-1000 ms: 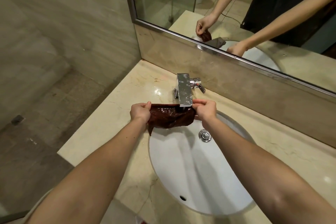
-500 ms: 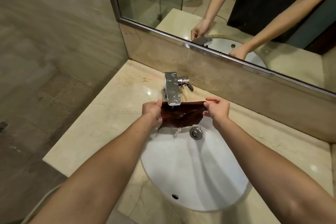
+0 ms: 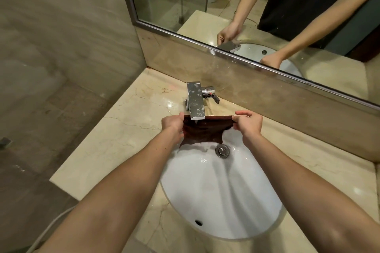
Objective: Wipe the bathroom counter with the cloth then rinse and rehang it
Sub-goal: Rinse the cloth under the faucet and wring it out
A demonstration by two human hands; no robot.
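A dark brown wet cloth [image 3: 202, 132] hangs stretched flat under the spout of the chrome faucet [image 3: 195, 100], over the back of the white sink [image 3: 222, 195]. My left hand [image 3: 172, 124] pinches its upper left corner. My right hand [image 3: 248, 124] pinches its upper right corner. A thin stream of water falls from the spout onto the cloth, and water runs off its lower edge into the basin. The beige marble counter [image 3: 127, 139] surrounds the sink.
The sink drain plug [image 3: 222, 150] lies just below the cloth. The faucet lever [image 3: 213, 95] points right. A mirror [image 3: 246, 6] runs along the back wall above a marble backsplash. The counter's left edge drops to a tiled shower floor [image 3: 30, 150].
The cloth has been pulled wider and flatter between my hands, which have moved apart. Water now runs off its lower edge. The camera view has shifted slightly.
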